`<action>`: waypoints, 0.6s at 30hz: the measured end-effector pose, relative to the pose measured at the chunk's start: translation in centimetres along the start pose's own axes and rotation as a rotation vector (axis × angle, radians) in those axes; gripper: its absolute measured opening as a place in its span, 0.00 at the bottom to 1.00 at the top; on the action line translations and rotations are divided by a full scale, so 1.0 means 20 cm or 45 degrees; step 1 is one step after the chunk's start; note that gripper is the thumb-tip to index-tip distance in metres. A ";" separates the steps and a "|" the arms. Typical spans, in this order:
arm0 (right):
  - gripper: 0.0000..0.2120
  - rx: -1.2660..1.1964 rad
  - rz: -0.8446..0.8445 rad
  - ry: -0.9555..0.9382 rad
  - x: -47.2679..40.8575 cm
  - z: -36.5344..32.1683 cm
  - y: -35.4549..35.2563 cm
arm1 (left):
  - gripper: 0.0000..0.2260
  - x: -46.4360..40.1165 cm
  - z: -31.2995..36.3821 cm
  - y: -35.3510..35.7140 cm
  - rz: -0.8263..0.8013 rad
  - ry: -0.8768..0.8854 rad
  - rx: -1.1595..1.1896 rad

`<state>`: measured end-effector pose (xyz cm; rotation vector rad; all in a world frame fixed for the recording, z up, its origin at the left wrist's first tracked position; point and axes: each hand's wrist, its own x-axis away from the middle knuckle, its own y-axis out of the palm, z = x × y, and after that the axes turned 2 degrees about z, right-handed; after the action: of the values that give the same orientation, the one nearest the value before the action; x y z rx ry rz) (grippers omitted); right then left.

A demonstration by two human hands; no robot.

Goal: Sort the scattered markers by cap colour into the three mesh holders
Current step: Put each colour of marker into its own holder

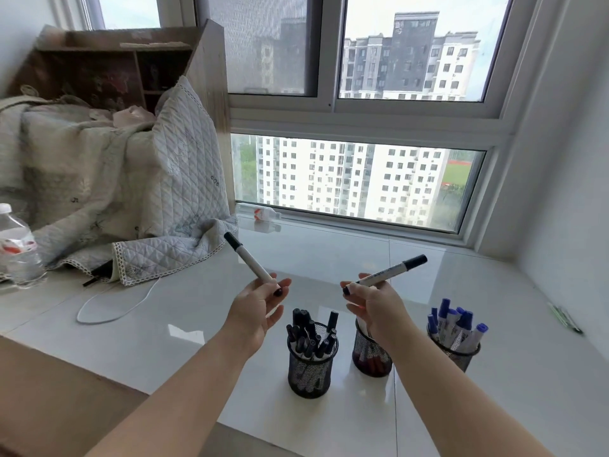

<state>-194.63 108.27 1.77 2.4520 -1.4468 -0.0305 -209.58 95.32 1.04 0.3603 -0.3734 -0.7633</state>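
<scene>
Each hand's grip, left (pixel 257 303) and right (pixel 372 300), pinches one slim black-capped white marker.

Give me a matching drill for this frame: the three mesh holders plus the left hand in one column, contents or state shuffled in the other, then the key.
Column 1
1. left holder
2. middle holder
3. right holder
4. left hand

Column 2
A. blue-capped markers
B. pinches a black-capped marker above the counter
C. black-capped markers
D. partly hidden behind the right hand, red shows through the mesh

Pairs: 1-C, 2-D, 3-A, 4-B
</scene>
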 end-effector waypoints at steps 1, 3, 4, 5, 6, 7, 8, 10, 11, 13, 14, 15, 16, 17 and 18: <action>0.08 0.100 -0.002 -0.035 -0.01 0.01 0.00 | 0.06 0.00 0.00 0.00 0.008 0.051 -0.125; 0.06 0.296 0.008 -0.096 -0.01 0.03 0.02 | 0.04 0.00 -0.01 0.00 0.032 0.155 -0.361; 0.04 0.386 0.015 -0.115 -0.01 0.04 0.03 | 0.04 0.00 -0.02 0.00 0.050 0.210 -0.444; 0.05 0.479 0.020 -0.131 -0.01 0.05 0.04 | 0.05 0.00 -0.02 0.00 0.071 0.268 -0.512; 0.07 0.559 0.020 -0.142 -0.02 0.07 0.05 | 0.07 0.00 -0.02 -0.01 0.093 0.328 -0.577; 0.07 0.642 0.020 -0.156 -0.01 0.09 0.05 | 0.09 -0.01 -0.03 -0.02 0.113 0.379 -0.645; 0.07 0.727 0.024 -0.182 -0.01 0.11 0.06 | 0.11 -0.01 -0.04 -0.03 0.131 0.415 -0.713; 0.06 0.912 0.029 -0.231 -0.01 0.13 0.06 | 0.09 -0.03 -0.05 -0.05 0.155 0.453 -0.824; 0.06 0.997 0.019 -0.244 -0.01 0.15 0.06 | 0.07 -0.03 -0.06 -0.05 0.161 0.471 -0.868; 0.07 1.137 -0.009 -0.260 -0.02 0.18 0.05 | 0.02 -0.04 -0.07 -0.06 0.177 0.517 -0.968; 0.06 1.189 -0.025 -0.273 -0.02 0.19 0.04 | 0.03 -0.04 -0.08 -0.06 0.188 0.539 -1.013; 0.05 1.224 -0.040 -0.287 -0.02 0.21 0.04 | 0.05 -0.04 -0.08 -0.06 0.204 0.559 -1.038; 0.04 1.233 -0.052 -0.297 -0.02 0.21 0.04 | 0.08 -0.04 -0.08 -0.07 0.222 0.574 -1.043; 0.03 1.229 -0.060 -0.309 -0.02 0.22 0.04 | 0.10 -0.05 -0.08 -0.07 0.233 0.588 -1.042; 0.02 1.225 -0.059 -0.326 -0.02 0.22 0.04 | 0.11 -0.05 -0.09 -0.07 0.235 0.598 -1.039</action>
<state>-196.18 107.19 -2.27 3.3250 -1.7939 0.4624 -210.29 95.37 -1.32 -0.2662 0.3508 -0.5694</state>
